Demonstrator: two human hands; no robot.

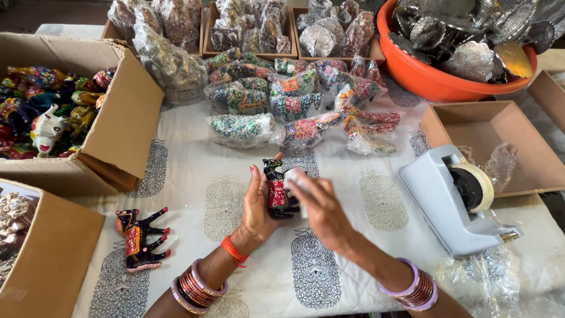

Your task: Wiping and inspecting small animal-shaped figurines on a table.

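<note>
At table centre, both hands (291, 203) cup painted figurine (276, 188).

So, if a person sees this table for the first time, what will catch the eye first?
Probably the small painted animal figure at the centre, held in the left hand with the right hand on it. Then the orange tub of silvery pieces at top right and the grey tape dispenser at right.

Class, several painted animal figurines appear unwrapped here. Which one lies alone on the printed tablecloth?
The black-and-red figurine on its side, lower left. The other loose ones sit in the cardboard box or in the left hand.
</note>
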